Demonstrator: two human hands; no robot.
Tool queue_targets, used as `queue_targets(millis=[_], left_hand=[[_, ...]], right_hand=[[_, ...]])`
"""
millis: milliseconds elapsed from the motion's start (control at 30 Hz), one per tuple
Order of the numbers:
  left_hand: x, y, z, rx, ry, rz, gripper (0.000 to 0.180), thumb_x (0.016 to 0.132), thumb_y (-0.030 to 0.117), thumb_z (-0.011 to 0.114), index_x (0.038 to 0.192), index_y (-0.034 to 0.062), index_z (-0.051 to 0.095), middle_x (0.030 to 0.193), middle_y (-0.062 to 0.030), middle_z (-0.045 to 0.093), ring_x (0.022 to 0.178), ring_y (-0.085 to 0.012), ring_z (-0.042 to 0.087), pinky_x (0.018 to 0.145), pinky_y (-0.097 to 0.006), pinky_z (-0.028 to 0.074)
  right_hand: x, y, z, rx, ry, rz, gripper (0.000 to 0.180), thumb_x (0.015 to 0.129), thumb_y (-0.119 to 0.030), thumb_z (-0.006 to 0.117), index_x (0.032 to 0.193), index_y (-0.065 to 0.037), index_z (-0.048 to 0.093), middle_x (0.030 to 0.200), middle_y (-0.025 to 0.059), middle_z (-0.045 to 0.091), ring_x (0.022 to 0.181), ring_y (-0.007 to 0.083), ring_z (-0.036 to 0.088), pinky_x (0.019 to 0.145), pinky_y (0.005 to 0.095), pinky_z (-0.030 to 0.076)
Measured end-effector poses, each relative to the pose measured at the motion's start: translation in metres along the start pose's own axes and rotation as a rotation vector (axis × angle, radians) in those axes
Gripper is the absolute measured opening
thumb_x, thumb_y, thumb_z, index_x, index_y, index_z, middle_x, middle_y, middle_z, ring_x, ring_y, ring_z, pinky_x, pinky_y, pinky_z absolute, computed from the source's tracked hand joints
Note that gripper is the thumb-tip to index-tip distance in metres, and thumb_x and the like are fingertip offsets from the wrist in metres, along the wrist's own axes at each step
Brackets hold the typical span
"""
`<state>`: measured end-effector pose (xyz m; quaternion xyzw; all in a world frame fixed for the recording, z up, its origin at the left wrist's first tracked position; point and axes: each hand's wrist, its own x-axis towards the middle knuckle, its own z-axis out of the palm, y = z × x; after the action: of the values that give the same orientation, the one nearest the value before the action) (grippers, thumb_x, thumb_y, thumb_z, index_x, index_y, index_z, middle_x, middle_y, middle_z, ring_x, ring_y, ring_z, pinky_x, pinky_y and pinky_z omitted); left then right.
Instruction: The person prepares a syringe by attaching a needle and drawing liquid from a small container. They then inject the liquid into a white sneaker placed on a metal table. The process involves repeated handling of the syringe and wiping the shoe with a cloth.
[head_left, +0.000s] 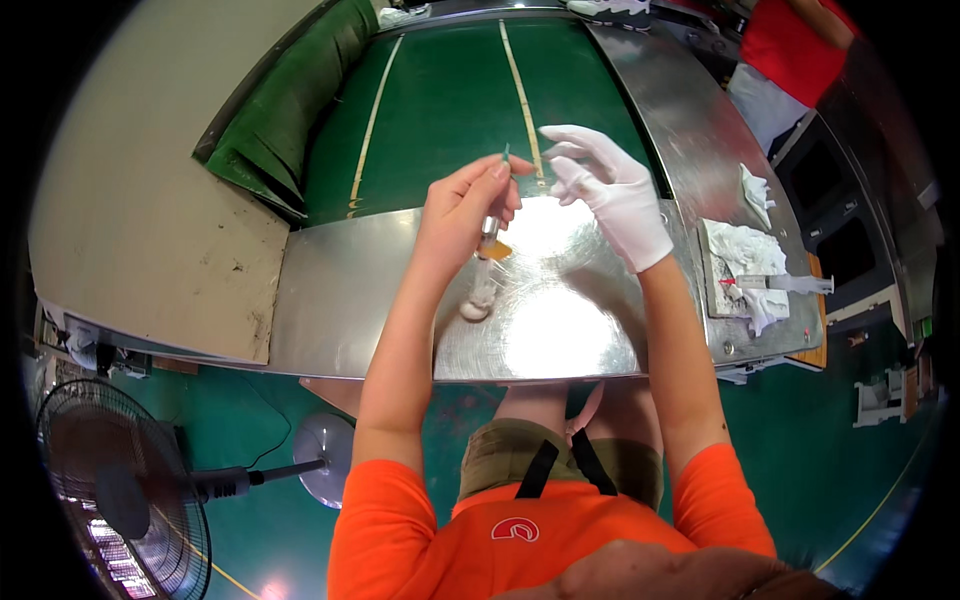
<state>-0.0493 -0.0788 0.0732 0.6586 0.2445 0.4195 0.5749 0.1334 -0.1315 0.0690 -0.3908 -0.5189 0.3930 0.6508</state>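
My bare left hand (470, 210) is closed, thumb against fingers, above the near metal plate. A slim green-tipped piece (507, 153) sticks up from its pinch. Below the hand shows a silver band (490, 226), then an orange-yellow flap (496, 249) and a whitish, partly clear length with a rounded end (476, 308). Whether these form one piece with the green tip I cannot tell. To its right, my right hand (612, 190) in a white glove is raised, its fingers apart and curved, with nothing seen between them.
A green conveyor belt (450, 110) with two pale lines runs away from the metal plate (340, 290). On the right, a syringe (775, 283) with a red tip lies across white cloths (740, 250); another crumpled cloth (757, 193) lies beyond. A floor fan (125, 490) stands lower left. Another person (790, 60) is far right.
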Motion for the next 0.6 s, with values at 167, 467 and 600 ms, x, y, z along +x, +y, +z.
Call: queue_targets(millis=[167, 467, 600], left_hand=[[-0.005, -0.004, 0.005, 0.147, -0.199, -0.054, 0.030, 0.101, 0.021, 0.048, 0.091, -0.0026, 0.065, 0.072, -0.0017, 0.057, 0.064, -0.0086, 0.051, 0.060, -0.022, 0.042], [-0.008, 0.000, 0.015, 0.159, -0.160, -0.118, 0.027, 0.100, 0.018, 0.050, 0.105, -0.0022, 0.069, 0.070, -0.0007, 0.057, 0.064, -0.0068, 0.051, 0.058, -0.021, 0.042], [-0.006, -0.002, 0.012, 0.170, -0.101, -0.090, 0.027, 0.100, 0.018, 0.051, 0.105, -0.0018, 0.069, 0.071, -0.0005, 0.058, 0.063, -0.0061, 0.051, 0.058, -0.021, 0.043]], right_hand=[[-0.005, 0.000, 0.005, -0.107, -0.027, 0.007, 0.011, 0.085, -0.003, 0.068, 0.096, -0.002, 0.070, 0.086, 0.0013, 0.062, 0.069, 0.0067, 0.057, 0.062, 0.0215, 0.048], [0.006, 0.001, -0.033, -0.028, 0.136, -0.004, 0.014, 0.094, -0.013, 0.061, 0.095, 0.000, 0.067, 0.071, 0.0031, 0.063, 0.060, 0.0085, 0.058, 0.055, 0.0232, 0.047], [0.004, -0.005, -0.023, -0.020, 0.051, 0.065, 0.020, 0.093, -0.016, 0.064, 0.105, -0.001, 0.070, 0.084, 0.0054, 0.067, 0.066, 0.0092, 0.062, 0.059, 0.0221, 0.049]])
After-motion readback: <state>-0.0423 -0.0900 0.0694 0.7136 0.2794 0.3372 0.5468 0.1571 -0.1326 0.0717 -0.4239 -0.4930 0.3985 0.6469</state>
